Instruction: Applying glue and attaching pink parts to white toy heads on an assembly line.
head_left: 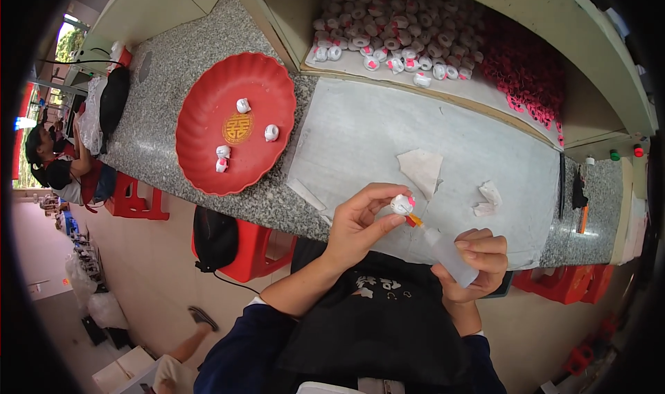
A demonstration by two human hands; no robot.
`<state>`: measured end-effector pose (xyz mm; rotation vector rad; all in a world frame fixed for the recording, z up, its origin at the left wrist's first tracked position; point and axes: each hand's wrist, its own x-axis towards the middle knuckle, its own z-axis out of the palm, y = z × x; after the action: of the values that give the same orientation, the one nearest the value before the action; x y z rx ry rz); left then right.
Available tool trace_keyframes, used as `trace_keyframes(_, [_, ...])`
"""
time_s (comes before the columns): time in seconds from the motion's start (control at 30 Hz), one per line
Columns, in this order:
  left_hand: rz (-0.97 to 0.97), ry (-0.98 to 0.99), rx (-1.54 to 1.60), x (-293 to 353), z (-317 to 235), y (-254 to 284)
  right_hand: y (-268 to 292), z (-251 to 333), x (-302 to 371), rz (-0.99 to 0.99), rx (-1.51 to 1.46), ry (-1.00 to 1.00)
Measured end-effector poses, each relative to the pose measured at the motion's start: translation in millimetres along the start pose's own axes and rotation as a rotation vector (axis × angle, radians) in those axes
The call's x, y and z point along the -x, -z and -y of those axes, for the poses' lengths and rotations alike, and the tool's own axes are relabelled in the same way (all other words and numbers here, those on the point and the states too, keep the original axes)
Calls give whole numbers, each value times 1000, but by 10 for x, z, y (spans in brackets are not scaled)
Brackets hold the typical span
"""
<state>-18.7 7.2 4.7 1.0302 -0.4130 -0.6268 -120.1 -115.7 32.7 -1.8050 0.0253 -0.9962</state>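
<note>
At the lower centre of the frame, below the middle, the left hand (360, 226) pinches a small white piece with pink marks (400, 204) between thumb and fingertips; just right of it, the right hand (481, 259) has its fingers wrapped round a translucent bottle (451, 257), whose orange tip (416, 221) points up-left at the piece (whether they touch, I cannot tell); beneath lies a pale sheet (346, 138), with torn paper scraps (421, 168) near the frame's centre; left of centre, a scalloped red plate (206, 120) holds four white pieces (271, 132); at the top, a shelf (360, 70) carries heaped white pieces (409, 30) and, upper right, a pink pile (523, 68).
</note>
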Motion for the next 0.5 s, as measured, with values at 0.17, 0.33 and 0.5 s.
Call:
trace_keyframes(0.17, [30, -124, -225, 1, 11, 21, 8, 11, 9, 15, -5, -5])
trace_keyframes(0.33, [7, -140, -282, -13, 11, 41, 31, 25, -13, 48, -1, -35])
trace_keyframes(0.5, [5, -142, -263, -53, -9, 0, 64, 6, -38, 11, 42, -36])
